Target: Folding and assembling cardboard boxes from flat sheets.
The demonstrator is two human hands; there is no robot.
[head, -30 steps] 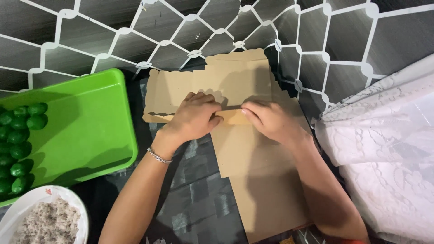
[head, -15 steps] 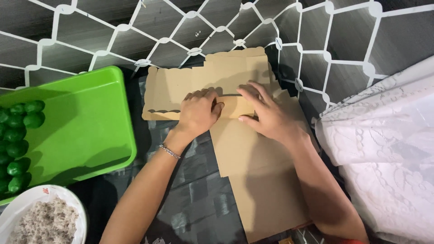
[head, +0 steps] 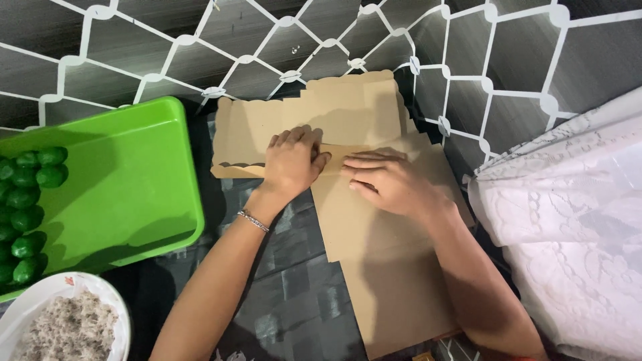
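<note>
A flat brown cardboard box blank [head: 381, 267] with scalloped edges lies on a dark patterned mat. My left hand [head: 291, 160] presses palm-down on a folded flap [head: 244, 134] of the cardboard, fingers together. My right hand [head: 388, 180] lies flat beside it on the same fold line, fingers pointing left and almost touching the left hand. Both hands push on the cardboard; neither grips it. A thin bracelet [head: 254, 220] sits on my left wrist.
A bright green tray [head: 127, 187] stands at the left with several small green round pieces [head: 27, 200] along its left side. A white bowl [head: 107, 301] of greyish shredded filling is at the bottom left. White lace cloth [head: 568, 227] lies at the right. A white lattice fence [head: 281, 73] runs behind.
Both hands have shifted on the cardboard: my left hand has flattened over the flap and my right hand has slid down along the fold. The cardboard has stayed in place.
</note>
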